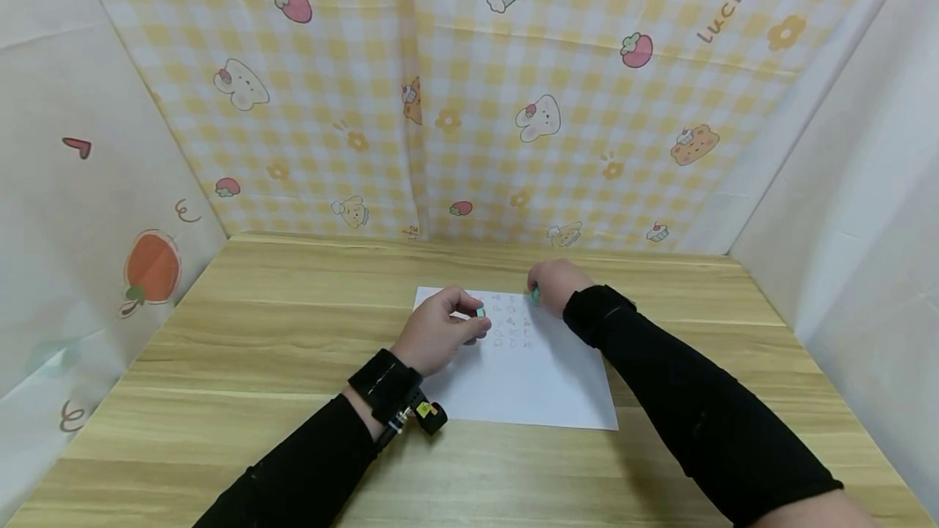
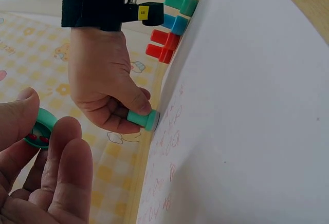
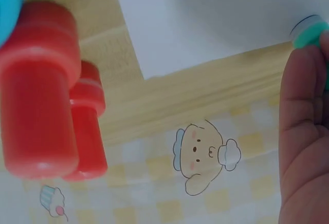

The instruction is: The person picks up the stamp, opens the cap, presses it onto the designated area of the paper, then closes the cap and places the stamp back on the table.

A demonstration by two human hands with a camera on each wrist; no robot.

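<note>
Checked cloth (image 1: pixel 484 63) backs the wooden table (image 1: pixel 315 292); left fingers (image 2: pixel 75 175) pinch a green cap (image 2: pixel 48 116), right fingers (image 3: pixel 302 77) a stamp (image 2: pixel 140 119).

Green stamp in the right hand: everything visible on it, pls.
The green stamp has a narrow handle widening to a round base, then a pale band with a dark rim at the face. It looks like smooth plastic. The right hand pinches it between thumb and fingers, hiding part of the handle. It points base-down at the white sheet, near the far edge; whether the face actually touches the paper, I can't tell. The face itself is hidden.
</note>
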